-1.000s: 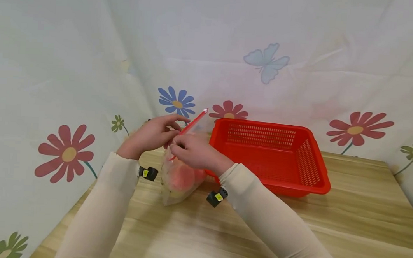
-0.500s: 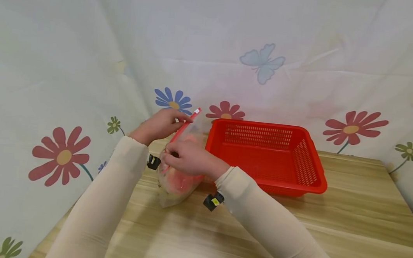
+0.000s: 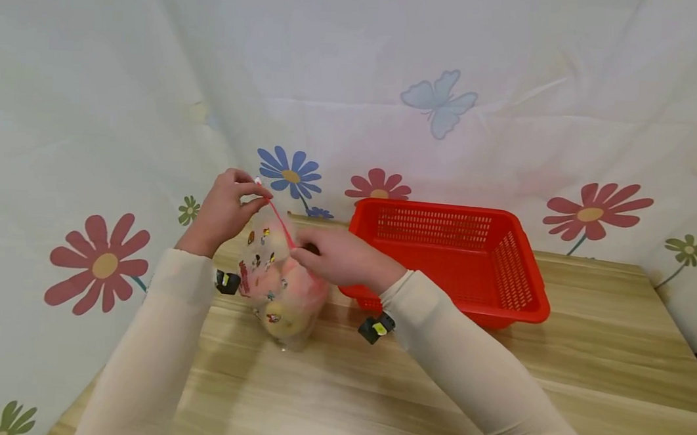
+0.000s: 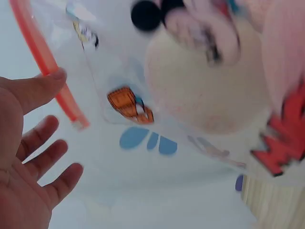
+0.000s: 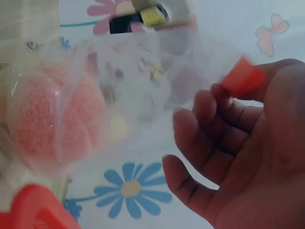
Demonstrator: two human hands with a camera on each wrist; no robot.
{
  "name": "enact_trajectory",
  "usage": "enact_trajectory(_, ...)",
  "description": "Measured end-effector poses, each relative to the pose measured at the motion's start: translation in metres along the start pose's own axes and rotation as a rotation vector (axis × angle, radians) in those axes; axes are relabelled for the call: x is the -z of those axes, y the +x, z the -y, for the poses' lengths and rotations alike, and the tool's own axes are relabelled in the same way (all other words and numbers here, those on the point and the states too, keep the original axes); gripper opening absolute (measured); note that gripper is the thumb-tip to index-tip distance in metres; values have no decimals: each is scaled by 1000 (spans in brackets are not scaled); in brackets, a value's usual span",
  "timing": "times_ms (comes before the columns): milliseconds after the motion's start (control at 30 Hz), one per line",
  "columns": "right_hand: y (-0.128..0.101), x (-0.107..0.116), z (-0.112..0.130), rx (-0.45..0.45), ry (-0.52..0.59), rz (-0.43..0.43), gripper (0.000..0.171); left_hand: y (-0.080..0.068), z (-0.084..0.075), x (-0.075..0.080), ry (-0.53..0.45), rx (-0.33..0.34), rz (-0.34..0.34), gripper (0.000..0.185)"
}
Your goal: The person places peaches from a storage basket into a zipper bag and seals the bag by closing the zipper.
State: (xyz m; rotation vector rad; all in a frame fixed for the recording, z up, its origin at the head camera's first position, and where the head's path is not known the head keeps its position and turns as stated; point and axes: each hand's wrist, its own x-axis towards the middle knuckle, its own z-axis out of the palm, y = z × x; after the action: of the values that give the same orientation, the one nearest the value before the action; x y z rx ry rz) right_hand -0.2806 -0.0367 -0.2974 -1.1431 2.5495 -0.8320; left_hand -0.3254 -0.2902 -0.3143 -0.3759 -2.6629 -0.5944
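Note:
A clear zip bag (image 3: pixel 263 259) with cartoon prints hangs between both hands, its bottom low over the wooden table. Inside are round pink and pale yellow fruits that look like peaches (image 5: pixel 57 121). A red zip strip (image 3: pixel 281 222) runs along the bag's top, slanting down to the right. My left hand (image 3: pixel 222 204) pinches the strip near its upper left end, thumb on it and the other fingers spread. At the lower right end, my right hand (image 3: pixel 346 257) pinches the strip between thumb and forefinger, the other fingers half curled.
Right of the bag stands a red plastic basket (image 3: pixel 444 311) with slotted walls, close to my right wrist. The wooden table (image 3: pixel 596 335) runs back to a flower-printed cloth (image 3: pixel 507 121) behind and at left.
My left hand has moved left and up with its end of the strip; the right hand has shifted slightly right. The bag has turned, so its printed face shows and the strip slants the other way.

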Motion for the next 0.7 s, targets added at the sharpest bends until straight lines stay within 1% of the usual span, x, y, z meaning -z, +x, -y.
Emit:
enact_trajectory(67, 0, 5, -3, -13, -33, -15, 18, -8, 6, 6, 24, 16, -30, 14)
enact_trajectory(133, 1, 8, -7, -37, -57, -33, 17, -15, 12, 12, 50, 27, -40, 14)
enact_trajectory(200, 2, 11, -11, -66, -67, -52, 17, -21, 16, 18, 65, 37, -30, 14)
enact_trajectory(300, 4, 14, -15, -94, -89, -81, 18, -30, 19, 27, 73, 33, -5, 16)
enact_trajectory(400, 6, 16, -16, -96, -106, -105, 19, -41, 20, 36, 65, 8, 5, 16)
enact_trajectory(500, 6, 18, -14, -87, -120, -119, 19, -55, 18, 48, 48, -6, 20, 16)
enact_trajectory(567, 3, 19, -11, -69, -135, -125, 20, -66, 16, 58, 40, -16, 45, 16)
enact_trajectory(633, -1, 21, -7, -42, -148, -123, 20, -76, 13, 69, 44, -6, 104, 18)
enact_trajectory(700, -6, 24, -2, -8, -153, -113, 18, -83, 11, 80, 47, -2, 164, 18)
